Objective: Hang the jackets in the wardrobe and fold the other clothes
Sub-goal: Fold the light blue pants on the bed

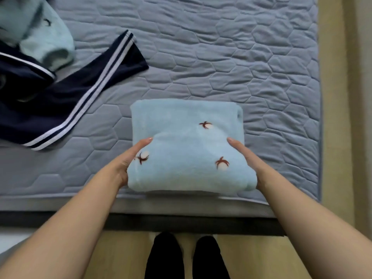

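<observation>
A light blue fleece garment (187, 146) with small brown and white prints lies folded into a rectangle at the near edge of the bed (221, 57). My left hand (128, 164) grips its left side, thumb on top and fingers hidden beneath. On the opposite side my right hand (247, 160) holds it the same way. The near edge of the fold looks slightly raised off the mattress.
A navy garment with white stripes (60, 105) lies spread out at the left of the bed. Another light blue fleece piece (46, 41) sits crumpled on it at the top left. Wooden floor (332, 97) runs along the right, and my black-socked feet (167, 256) stand below the bed edge.
</observation>
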A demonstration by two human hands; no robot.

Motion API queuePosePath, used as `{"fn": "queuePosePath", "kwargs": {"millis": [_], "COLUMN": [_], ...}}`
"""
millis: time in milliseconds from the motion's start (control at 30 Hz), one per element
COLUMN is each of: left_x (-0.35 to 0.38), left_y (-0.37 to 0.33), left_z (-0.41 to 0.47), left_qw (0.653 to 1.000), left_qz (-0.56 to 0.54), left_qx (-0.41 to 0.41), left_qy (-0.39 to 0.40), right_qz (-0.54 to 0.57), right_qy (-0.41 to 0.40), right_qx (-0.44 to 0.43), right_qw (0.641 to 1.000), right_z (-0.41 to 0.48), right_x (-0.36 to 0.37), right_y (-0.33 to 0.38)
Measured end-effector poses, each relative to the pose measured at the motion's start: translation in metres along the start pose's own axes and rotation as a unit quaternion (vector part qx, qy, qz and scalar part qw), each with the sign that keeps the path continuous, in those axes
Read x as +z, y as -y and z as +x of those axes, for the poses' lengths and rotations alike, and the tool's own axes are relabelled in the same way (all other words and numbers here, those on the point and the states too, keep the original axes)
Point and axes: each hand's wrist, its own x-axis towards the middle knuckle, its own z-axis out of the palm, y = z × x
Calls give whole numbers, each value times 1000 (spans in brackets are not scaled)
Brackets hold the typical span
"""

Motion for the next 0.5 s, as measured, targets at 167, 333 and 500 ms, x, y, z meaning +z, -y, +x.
{"fn": "queuePosePath", "kwargs": {"millis": [167,333,500], "left_x": [0,2,16], "left_y": [11,33,115], "left_z": [-120,-274,-445], "left_qw": [998,989,940], "left_qz": [-58,-103,-213], "left_qx": [-5,63,170], "left_qy": [-37,-84,-207], "right_qz": [-47,-105,-212], "right_qy": [-17,45,171], "right_qx": [30,49,94], "right_qw": [998,992,958], "right_z": [-88,-185,-275], "right_x": [47,108,174], "right_y": [1,2,-24]}}
